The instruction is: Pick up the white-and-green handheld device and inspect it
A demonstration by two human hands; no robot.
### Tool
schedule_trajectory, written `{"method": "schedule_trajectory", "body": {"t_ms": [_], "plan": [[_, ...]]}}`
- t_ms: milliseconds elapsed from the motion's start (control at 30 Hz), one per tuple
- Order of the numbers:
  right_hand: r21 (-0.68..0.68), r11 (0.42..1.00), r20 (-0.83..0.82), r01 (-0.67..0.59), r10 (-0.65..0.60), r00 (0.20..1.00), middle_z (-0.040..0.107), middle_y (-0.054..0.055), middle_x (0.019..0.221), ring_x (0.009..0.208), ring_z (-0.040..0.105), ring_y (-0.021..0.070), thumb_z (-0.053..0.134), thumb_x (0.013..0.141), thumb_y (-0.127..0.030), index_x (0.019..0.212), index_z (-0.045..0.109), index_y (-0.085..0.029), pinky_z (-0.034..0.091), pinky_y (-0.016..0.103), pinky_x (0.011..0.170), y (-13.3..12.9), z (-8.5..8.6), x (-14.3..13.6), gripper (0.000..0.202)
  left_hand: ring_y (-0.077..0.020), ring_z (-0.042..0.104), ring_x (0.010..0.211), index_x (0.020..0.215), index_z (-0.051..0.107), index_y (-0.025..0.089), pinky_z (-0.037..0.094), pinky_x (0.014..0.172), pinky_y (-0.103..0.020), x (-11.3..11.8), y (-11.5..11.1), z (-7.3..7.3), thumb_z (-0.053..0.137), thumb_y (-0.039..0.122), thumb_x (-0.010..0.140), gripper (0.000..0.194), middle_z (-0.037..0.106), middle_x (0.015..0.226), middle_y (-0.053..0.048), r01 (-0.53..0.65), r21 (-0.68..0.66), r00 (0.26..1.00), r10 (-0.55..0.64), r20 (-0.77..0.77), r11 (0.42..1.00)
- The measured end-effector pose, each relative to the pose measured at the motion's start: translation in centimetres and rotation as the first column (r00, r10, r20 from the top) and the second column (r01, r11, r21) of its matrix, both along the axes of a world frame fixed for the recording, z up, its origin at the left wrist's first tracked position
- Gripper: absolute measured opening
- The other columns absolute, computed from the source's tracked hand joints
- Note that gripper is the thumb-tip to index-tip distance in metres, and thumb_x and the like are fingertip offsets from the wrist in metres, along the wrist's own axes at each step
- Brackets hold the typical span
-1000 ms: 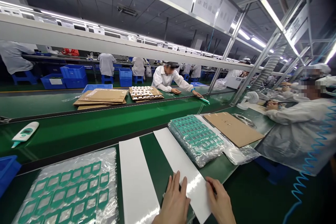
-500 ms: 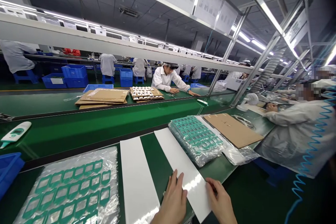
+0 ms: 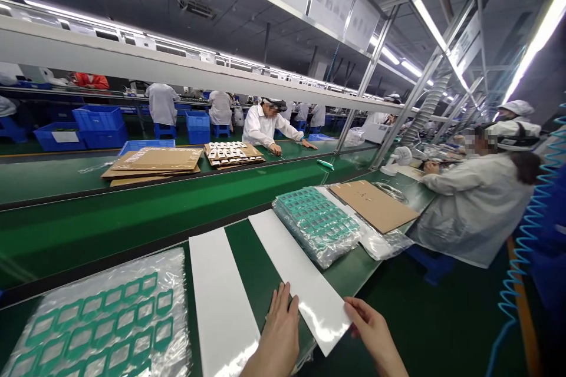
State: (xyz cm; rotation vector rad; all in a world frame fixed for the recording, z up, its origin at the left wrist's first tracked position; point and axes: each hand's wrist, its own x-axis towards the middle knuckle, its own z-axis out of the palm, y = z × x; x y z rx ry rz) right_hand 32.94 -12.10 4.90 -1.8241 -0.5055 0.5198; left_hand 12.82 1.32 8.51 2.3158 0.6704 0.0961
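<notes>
Two long white glossy strips lie on the green bench. My left hand (image 3: 281, 327) rests flat at the left edge of the right strip (image 3: 300, 274), its fingers stretched out. At that strip's near right corner, my right hand (image 3: 369, 324) pinches the edge between thumb and fingers. The other white strip (image 3: 223, 300) lies to the left, close to my left wrist. Farther left is a clear plastic sheet with rows of green frames (image 3: 106, 321). Beyond the right strip sits a stack of bagged green frames (image 3: 316, 221).
Brown cardboard (image 3: 374, 205) lies at the bench's right. Across the green channel are stacked cardboard (image 3: 154, 159) and a tray of white pieces (image 3: 230, 153). A person (image 3: 265, 123) works opposite; another person (image 3: 473, 200) sits at the right. A blue coiled hose (image 3: 522, 253) hangs at far right.
The view has shifted, so the bench things appear farther left and slightly higher. My right hand's fingers have closed on the strip's corner. My left hand stays by the strip's edge.
</notes>
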Motion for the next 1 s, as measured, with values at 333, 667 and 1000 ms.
{"method": "schedule_trajectory", "body": {"t_ms": [333,667,1000], "plan": [[0.187,0.971,-0.52,0.148,-0.031,0.854,0.046,-0.008,0.042,0.037,0.041,0.0088,0.083,0.057,-0.055,0.097,0.056,-0.016,0.032,0.018,0.035,-0.1,-0.2,-3.9,0.062,-0.028,0.01,0.146,0.142,0.039,0.011,0.017,0.119,-0.046,0.2,0.1,-2.7,0.036,0.011,0.086,0.056,0.019,0.158,-0.016,0.011,0.044,0.997,-0.014,0.07,0.999],[0.16,0.983,-0.358,0.088,-0.025,0.933,0.048,-0.007,0.04,0.034,0.041,0.0097,0.083,0.053,-0.055,0.091,0.06,-0.015,0.034,0.021,0.033,0.6,1.0,-4.5,0.06,-0.0301,0.01,0.146,0.144,0.037,0.011,0.017,0.118,-0.05,0.3,0.1,-3.0,0.039,0.009,0.082,0.062,0.019,0.158,-0.017,0.017,0.047,0.996,-0.021,0.083,0.999],[0.192,0.965,-0.343,0.177,-0.103,0.934,0.048,-0.007,0.039,0.033,0.037,0.0063,0.085,0.05,-0.054,0.089,0.059,-0.013,0.031,0.017,0.031,0.5,-1.3,-3.4,0.062,-0.0306,0.012,0.146,0.146,0.032,0.011,0.016,0.118,-0.048,0.1,0.5,-2.9,0.043,0.012,0.081,0.066,0.018,0.159,-0.017,0.035,0.05,0.995,-0.039,0.089,0.998]]}}
